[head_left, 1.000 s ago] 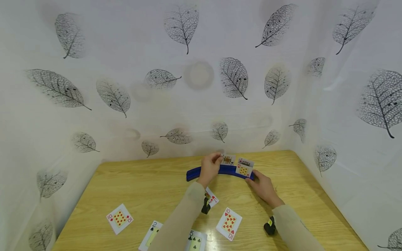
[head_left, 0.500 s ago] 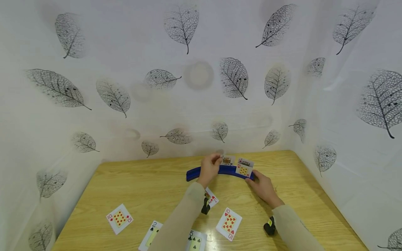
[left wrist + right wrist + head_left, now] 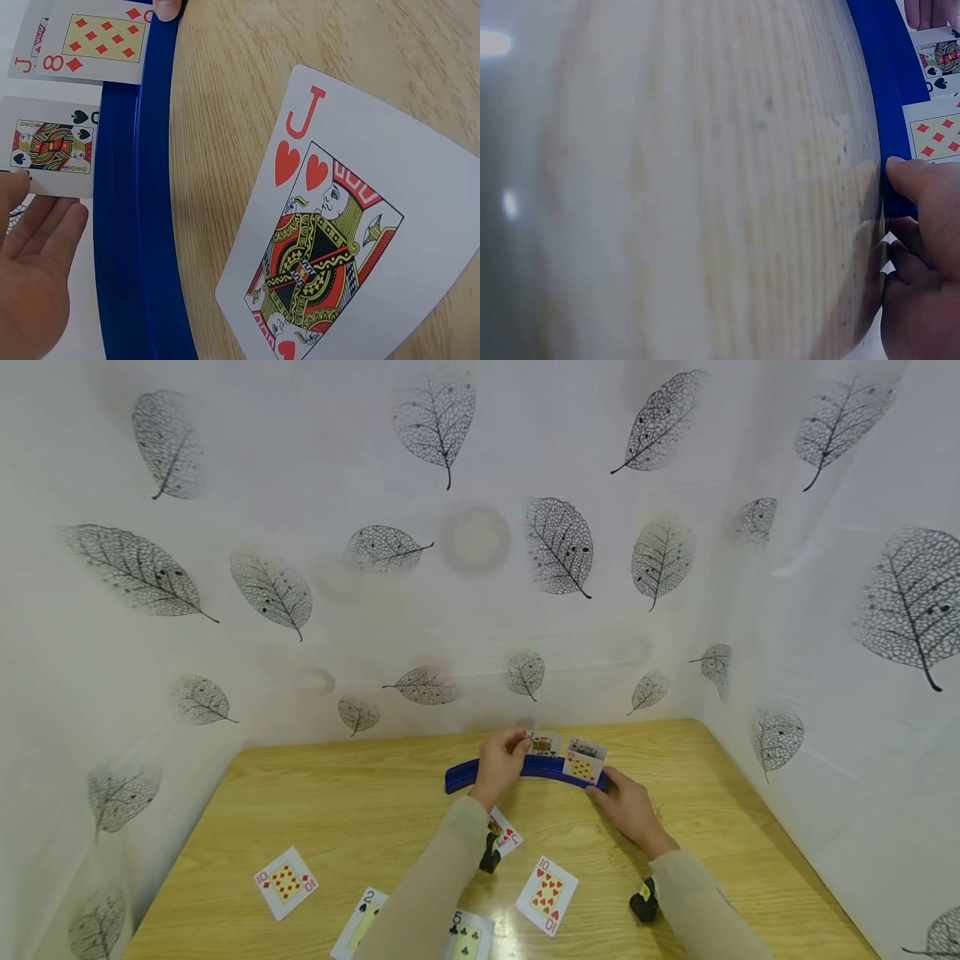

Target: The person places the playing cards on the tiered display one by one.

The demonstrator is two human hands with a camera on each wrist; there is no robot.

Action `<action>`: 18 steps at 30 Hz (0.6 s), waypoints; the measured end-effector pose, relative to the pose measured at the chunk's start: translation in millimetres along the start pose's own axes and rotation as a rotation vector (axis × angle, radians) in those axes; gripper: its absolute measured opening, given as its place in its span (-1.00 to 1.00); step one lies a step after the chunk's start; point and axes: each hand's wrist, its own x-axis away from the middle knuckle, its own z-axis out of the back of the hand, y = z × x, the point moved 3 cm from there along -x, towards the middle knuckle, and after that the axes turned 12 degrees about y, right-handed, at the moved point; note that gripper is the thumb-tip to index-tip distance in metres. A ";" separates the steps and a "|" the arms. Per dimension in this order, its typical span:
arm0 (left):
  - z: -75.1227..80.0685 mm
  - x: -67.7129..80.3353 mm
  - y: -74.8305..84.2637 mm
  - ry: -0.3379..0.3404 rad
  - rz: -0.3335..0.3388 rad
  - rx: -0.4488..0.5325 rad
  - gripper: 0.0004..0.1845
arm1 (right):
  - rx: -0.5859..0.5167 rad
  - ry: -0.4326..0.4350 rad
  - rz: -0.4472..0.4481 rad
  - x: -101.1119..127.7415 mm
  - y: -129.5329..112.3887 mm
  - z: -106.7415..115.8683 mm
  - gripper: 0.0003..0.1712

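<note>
Blue curved card rack (image 3: pixel 525 768), right hand (image 3: pixel 628 806) gripping its end, left hand (image 3: pixel 501 762) pinching queen card (image 3: pixel 51 146).

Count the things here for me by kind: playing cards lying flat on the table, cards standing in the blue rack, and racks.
Cards flat on the table: 5
Cards standing in the rack: 3
Blue rack: 1
Total: 9
</note>
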 end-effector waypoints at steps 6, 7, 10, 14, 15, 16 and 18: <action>3.7 1.7 3.0 -0.028 0.052 -0.023 -0.66 | -0.002 -0.004 -0.003 0.5 -1.3 -0.1 -0.30; 4.9 2.4 3.8 -0.032 0.059 -0.026 -0.65 | -0.003 -0.003 -0.003 0.5 -1.4 -0.1 -0.30; 8.7 4.8 5.7 -0.036 0.064 -0.028 -0.63 | -0.002 0.002 0.001 0.3 -1.3 -0.8 -0.31; 14.5 9.2 6.4 -0.034 0.060 -0.022 -0.62 | 0.003 0.004 0.004 0.0 -0.2 -1.3 -0.31; 16.3 10.9 6.6 -0.034 0.050 -0.021 -0.62 | 0.003 0.004 0.004 -0.2 0.1 -1.3 -0.31; 18.3 12.7 6.6 -0.040 0.048 -0.025 -0.61 | 0.002 0.004 0.001 -0.4 0.5 -1.3 -0.31; 22.8 16.7 6.1 -0.047 0.033 -0.042 -0.60 | 0.006 0.002 0.003 -0.9 1.5 -1.4 -0.31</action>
